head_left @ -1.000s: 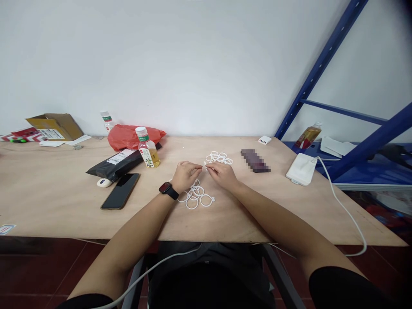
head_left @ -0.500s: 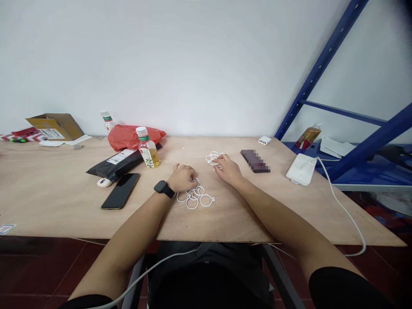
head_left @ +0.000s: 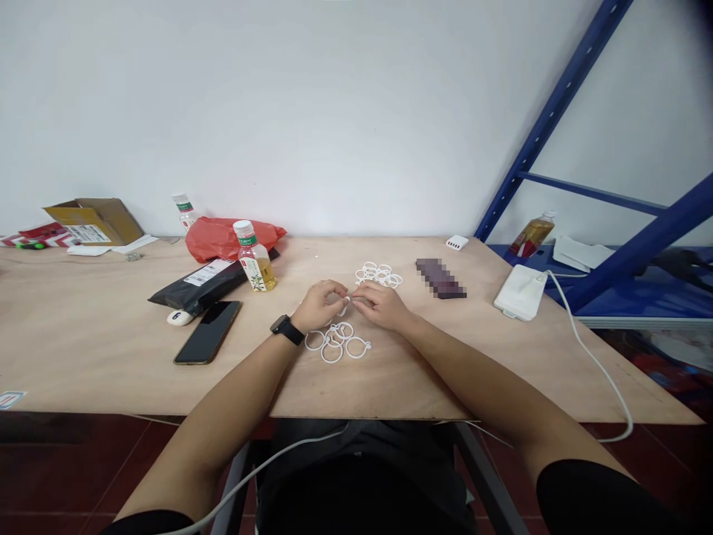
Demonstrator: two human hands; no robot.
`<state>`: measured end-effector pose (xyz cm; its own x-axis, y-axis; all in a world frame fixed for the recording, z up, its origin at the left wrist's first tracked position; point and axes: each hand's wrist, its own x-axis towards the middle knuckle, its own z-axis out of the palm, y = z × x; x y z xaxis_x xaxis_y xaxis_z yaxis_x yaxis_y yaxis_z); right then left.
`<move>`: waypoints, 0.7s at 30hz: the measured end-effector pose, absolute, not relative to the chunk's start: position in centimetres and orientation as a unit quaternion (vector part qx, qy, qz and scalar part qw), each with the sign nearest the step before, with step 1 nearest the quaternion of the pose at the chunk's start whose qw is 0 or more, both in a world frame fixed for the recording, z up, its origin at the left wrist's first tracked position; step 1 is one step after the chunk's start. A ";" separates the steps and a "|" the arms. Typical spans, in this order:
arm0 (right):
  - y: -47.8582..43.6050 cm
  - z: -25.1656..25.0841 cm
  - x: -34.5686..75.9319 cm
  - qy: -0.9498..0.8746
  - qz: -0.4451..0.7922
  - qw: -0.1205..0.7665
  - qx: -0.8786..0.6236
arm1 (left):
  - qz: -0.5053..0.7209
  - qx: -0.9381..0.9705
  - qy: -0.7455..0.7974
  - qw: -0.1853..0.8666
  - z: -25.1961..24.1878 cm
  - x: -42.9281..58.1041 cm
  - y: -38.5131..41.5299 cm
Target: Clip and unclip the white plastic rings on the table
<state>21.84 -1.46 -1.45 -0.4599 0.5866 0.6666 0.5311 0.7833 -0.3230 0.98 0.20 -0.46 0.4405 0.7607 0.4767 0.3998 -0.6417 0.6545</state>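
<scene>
My left hand (head_left: pixel 321 305), with a black watch on its wrist, pinches a white ring (head_left: pixel 344 305) above the table. Close to its fingertips is my right hand (head_left: pixel 382 305), its fingers pressed together; anything between them is too small to make out. Several white rings (head_left: pixel 333 351) lie loosely overlapped just below my left hand, nearer the table's front edge. Behind my right hand lies another group of white rings (head_left: pixel 384 273), also overlapping.
Left of my hands are a drink bottle (head_left: pixel 256 264), a black package (head_left: pixel 192 288), a phone (head_left: pixel 208 332) and a red bag (head_left: pixel 215 238). To the right lie a blurred-out dark phone (head_left: pixel 442 279) and a white power bank (head_left: pixel 521 292) with a cable.
My right hand has moved left and toward me, away from the back rings, and now meets my left hand. My left hand has lifted slightly with a ring.
</scene>
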 end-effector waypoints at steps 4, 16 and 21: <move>-1.7 -1.3 21.5 -0.845 0.056 0.417 -0.328 | 0.420 0.785 0.331 0.312 -0.7 1.3 0.1; -1.0 -2.1 21.6 -0.845 0.077 0.357 -0.391 | 0.489 0.651 0.344 0.467 -0.7 1.8 0.6; -0.8 -2.3 21.6 -0.845 0.084 0.358 -0.389 | 0.486 0.646 0.343 0.478 -0.8 1.8 0.6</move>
<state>21.64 -0.80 -2.26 -0.4404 0.7176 0.5396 0.5977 0.6828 -0.4202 1.83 0.61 -0.77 0.2921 0.9081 0.3002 -0.0223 -0.3074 0.9513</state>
